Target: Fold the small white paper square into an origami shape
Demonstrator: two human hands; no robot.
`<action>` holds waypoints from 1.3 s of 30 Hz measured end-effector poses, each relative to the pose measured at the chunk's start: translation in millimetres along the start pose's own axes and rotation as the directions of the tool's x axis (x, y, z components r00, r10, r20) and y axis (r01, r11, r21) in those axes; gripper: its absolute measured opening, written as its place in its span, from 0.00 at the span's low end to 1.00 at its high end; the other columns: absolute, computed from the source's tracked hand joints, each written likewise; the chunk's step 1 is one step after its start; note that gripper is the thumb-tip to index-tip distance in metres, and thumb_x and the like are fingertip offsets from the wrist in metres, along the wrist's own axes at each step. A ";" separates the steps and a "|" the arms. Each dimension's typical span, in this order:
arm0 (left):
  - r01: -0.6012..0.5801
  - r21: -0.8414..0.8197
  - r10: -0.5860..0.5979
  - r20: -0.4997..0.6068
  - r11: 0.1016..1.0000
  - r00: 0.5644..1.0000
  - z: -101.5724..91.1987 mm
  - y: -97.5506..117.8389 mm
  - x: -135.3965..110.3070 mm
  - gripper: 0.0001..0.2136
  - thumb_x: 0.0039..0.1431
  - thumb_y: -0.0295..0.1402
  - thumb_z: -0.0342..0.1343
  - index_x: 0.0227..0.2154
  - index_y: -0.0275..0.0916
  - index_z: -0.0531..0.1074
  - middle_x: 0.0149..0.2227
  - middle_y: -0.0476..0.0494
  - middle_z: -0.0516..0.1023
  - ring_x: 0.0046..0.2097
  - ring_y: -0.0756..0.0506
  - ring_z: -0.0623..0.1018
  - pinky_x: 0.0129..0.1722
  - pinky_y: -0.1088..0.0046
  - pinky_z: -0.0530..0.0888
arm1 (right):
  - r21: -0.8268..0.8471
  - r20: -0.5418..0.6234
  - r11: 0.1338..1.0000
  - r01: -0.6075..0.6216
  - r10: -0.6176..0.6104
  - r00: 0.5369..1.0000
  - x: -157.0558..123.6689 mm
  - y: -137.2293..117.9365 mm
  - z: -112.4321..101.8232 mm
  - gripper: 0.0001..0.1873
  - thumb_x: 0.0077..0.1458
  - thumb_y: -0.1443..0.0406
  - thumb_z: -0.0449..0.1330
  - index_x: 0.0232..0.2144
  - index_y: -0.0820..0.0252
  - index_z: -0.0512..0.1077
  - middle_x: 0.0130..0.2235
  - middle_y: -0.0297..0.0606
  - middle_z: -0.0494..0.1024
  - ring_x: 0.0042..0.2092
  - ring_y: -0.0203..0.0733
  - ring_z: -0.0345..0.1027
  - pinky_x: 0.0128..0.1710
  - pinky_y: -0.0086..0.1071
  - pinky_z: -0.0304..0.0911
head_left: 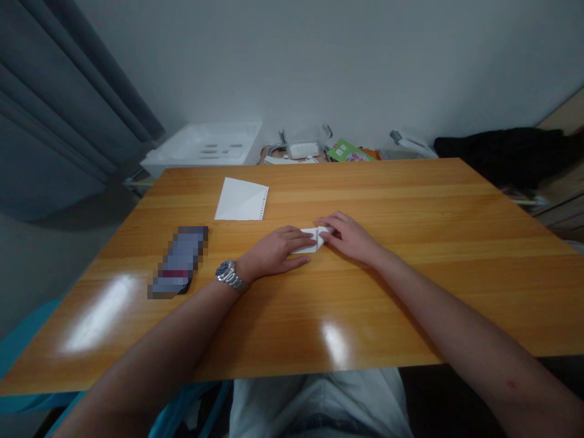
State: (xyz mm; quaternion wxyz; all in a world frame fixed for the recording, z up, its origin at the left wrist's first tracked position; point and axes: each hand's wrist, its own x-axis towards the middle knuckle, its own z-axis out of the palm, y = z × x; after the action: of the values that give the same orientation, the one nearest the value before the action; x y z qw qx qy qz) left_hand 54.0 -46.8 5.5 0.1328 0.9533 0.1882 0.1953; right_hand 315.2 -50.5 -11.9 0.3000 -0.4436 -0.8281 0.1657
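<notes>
A small folded piece of white paper [306, 247] lies on the wooden table between my hands. My left hand [279, 250] rests flat over its left part, fingers stretched out and thumb apart on the tabletop. At the paper's right end, my right hand [345, 236] pinches a raised, folded flap between thumb and fingers. Part of the paper is hidden beneath my fingers. A metal watch [231, 275] is on my left wrist.
A loose white sheet [241, 199] with a perforated edge lies behind my left hand. A phone [180, 261] with a blurred screen sits at the left of the table [410, 207]. Beyond the far edge stand a white basin [205, 146] and a green booklet [349, 151].
</notes>
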 end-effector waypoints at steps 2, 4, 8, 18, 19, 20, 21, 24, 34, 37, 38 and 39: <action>0.012 -0.010 -0.012 0.003 1.000 1.000 -0.3 0.4 0.0 0.21 0.69 0.42 0.55 0.61 0.40 0.70 0.57 0.36 0.77 0.56 0.39 0.75 0.58 0.58 0.72 | 0.007 -0.017 1.000 -0.021 0.021 1.000 0.4 -2.8 -0.4 0.13 0.64 0.62 0.60 0.49 0.56 0.75 0.45 0.43 0.76 0.47 0.48 0.71 0.48 0.41 0.67; 0.013 -0.015 -0.013 0.012 1.000 1.000 -1.3 1.3 0.0 0.21 0.69 0.42 0.54 0.61 0.41 0.70 0.57 0.37 0.76 0.56 0.40 0.75 0.58 0.58 0.71 | 0.013 -0.032 0.999 -0.053 0.053 0.998 0.8 -5.8 -0.3 0.10 0.62 0.63 0.62 0.45 0.57 0.75 0.43 0.42 0.76 0.45 0.47 0.71 0.45 0.40 0.66; -0.009 0.003 0.009 0.033 1.000 0.999 -3.5 2.6 0.7 0.20 0.70 0.42 0.54 0.62 0.44 0.70 0.60 0.38 0.74 0.56 0.39 0.74 0.59 0.58 0.70 | 0.014 -0.053 0.996 -0.091 0.091 0.994 1.1 -9.6 1.1 0.07 0.60 0.64 0.64 0.41 0.57 0.73 0.41 0.40 0.76 0.43 0.46 0.70 0.43 0.37 0.65; 0.013 0.034 -0.014 0.041 0.999 0.999 -2.7 2.4 0.1 0.19 0.70 0.42 0.53 0.60 0.43 0.72 0.59 0.38 0.74 0.54 0.40 0.74 0.58 0.59 0.71 | 0.009 -0.050 1.000 -0.025 0.025 0.998 0.3 -0.5 3.8 0.05 0.64 0.64 0.60 0.39 0.59 0.76 0.40 0.42 0.74 0.43 0.46 0.70 0.45 0.39 0.66; 0.012 0.034 -0.013 0.040 0.999 0.999 -2.6 2.3 0.1 0.19 0.70 0.42 0.53 0.60 0.43 0.72 0.59 0.38 0.74 0.54 0.40 0.74 0.57 0.59 0.71 | 0.009 -0.050 1.000 -0.017 0.017 0.999 0.0 0.0 4.2 0.06 0.64 0.64 0.60 0.39 0.58 0.76 0.41 0.42 0.74 0.43 0.46 0.71 0.45 0.39 0.67; 0.010 0.034 -0.011 0.041 0.999 0.999 -2.6 2.1 0.1 0.19 0.70 0.42 0.53 0.60 0.44 0.72 0.60 0.39 0.74 0.54 0.40 0.74 0.57 0.59 0.71 | 0.006 -0.050 1.000 -0.011 0.011 0.999 -0.3 0.3 4.5 0.06 0.64 0.64 0.60 0.40 0.58 0.76 0.41 0.42 0.74 0.44 0.46 0.71 0.46 0.40 0.67; 0.008 0.034 -0.009 0.042 0.999 0.999 -2.7 2.1 0.1 0.19 0.70 0.42 0.53 0.60 0.44 0.72 0.60 0.39 0.74 0.54 0.40 0.74 0.57 0.59 0.72 | 0.003 -0.048 1.000 -0.005 0.005 0.999 -0.5 0.2 4.9 0.06 0.64 0.64 0.60 0.40 0.58 0.77 0.41 0.43 0.74 0.44 0.46 0.71 0.46 0.40 0.67; 0.005 0.041 -0.007 0.042 0.999 0.999 -2.6 2.0 0.3 0.19 0.71 0.41 0.53 0.60 0.44 0.72 0.61 0.39 0.73 0.54 0.41 0.74 0.57 0.59 0.72 | -0.010 -0.052 1.000 0.007 -0.008 0.999 -0.9 -0.7 6.7 0.07 0.64 0.63 0.61 0.42 0.57 0.78 0.43 0.43 0.74 0.46 0.47 0.70 0.48 0.42 0.67; 0.004 0.064 -0.007 0.043 0.998 0.999 -2.3 1.9 0.3 0.17 0.71 0.41 0.53 0.57 0.44 0.74 0.61 0.40 0.73 0.56 0.41 0.75 0.57 0.60 0.72 | -0.067 -0.074 0.998 -0.001 -0.004 0.997 0.5 -1.4 9.8 0.08 0.62 0.61 0.63 0.43 0.56 0.78 0.42 0.42 0.74 0.46 0.48 0.69 0.48 0.42 0.66; 0.013 0.065 -0.015 0.038 0.998 0.999 -2.2 1.9 0.2 0.17 0.71 0.42 0.53 0.57 0.44 0.74 0.61 0.40 0.73 0.56 0.41 0.76 0.57 0.60 0.73 | -0.083 -0.066 0.996 -0.011 0.005 0.998 0.5 -3.0 8.4 0.08 0.62 0.62 0.63 0.42 0.57 0.77 0.42 0.42 0.74 0.46 0.48 0.69 0.48 0.42 0.65; 0.015 0.063 -0.017 0.038 0.998 0.999 -2.2 1.9 0.0 0.17 0.70 0.42 0.53 0.57 0.44 0.74 0.62 0.40 0.73 0.56 0.41 0.76 0.57 0.61 0.73 | -0.085 -0.062 0.996 -0.018 0.012 0.998 0.4 -3.4 8.1 0.07 0.62 0.62 0.63 0.42 0.57 0.77 0.42 0.42 0.74 0.46 0.48 0.69 0.48 0.42 0.65; 0.016 0.060 -0.018 0.039 0.998 0.999 -2.3 1.9 -0.1 0.17 0.70 0.42 0.53 0.57 0.44 0.74 0.62 0.41 0.73 0.56 0.41 0.76 0.57 0.61 0.73 | -0.086 -0.059 0.996 -0.026 0.020 0.998 0.2 -3.6 8.0 0.07 0.62 0.62 0.63 0.42 0.57 0.77 0.42 0.42 0.74 0.46 0.48 0.69 0.48 0.42 0.65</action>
State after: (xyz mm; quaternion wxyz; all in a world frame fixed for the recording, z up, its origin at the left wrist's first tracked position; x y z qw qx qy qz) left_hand 53.5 -48.1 8.1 0.1095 0.9589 0.1995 0.1698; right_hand 307.7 -52.3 -15.9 0.3025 -0.4704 -0.8202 0.1201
